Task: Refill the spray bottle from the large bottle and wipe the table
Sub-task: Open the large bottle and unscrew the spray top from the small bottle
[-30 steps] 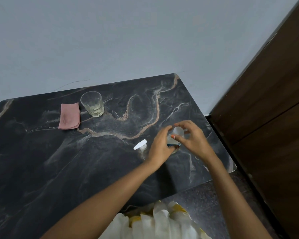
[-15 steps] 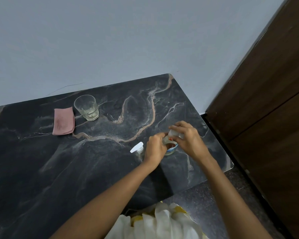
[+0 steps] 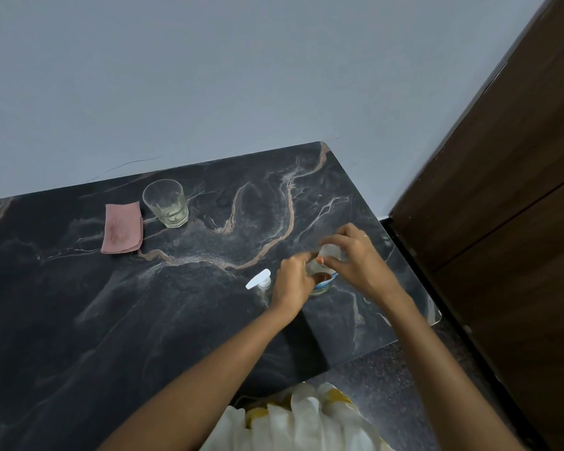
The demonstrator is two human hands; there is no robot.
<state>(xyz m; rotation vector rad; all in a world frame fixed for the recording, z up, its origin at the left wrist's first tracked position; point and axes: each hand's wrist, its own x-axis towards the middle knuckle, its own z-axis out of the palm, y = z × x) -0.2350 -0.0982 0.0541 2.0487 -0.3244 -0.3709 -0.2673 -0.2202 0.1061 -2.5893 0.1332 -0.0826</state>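
Bottle [image 3: 323, 285] is standing upright near the table's [image 3: 79, 320] right edge, held between both hands, its long axis vertical. Left hand [image 3: 292, 281] is gripping its side, fingers curled round it. Right hand [image 3: 360, 260] is arching over the top, fingertips pinching a blurred clear cap [image 3: 333, 250]. Sprayer [image 3: 261, 283] is standing just left of the left hand, its white head running near-left to far-right.

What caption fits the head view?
Left hand holds the large bottle, right hand grips its cap; spray bottle, glass and cloth wait on the table.
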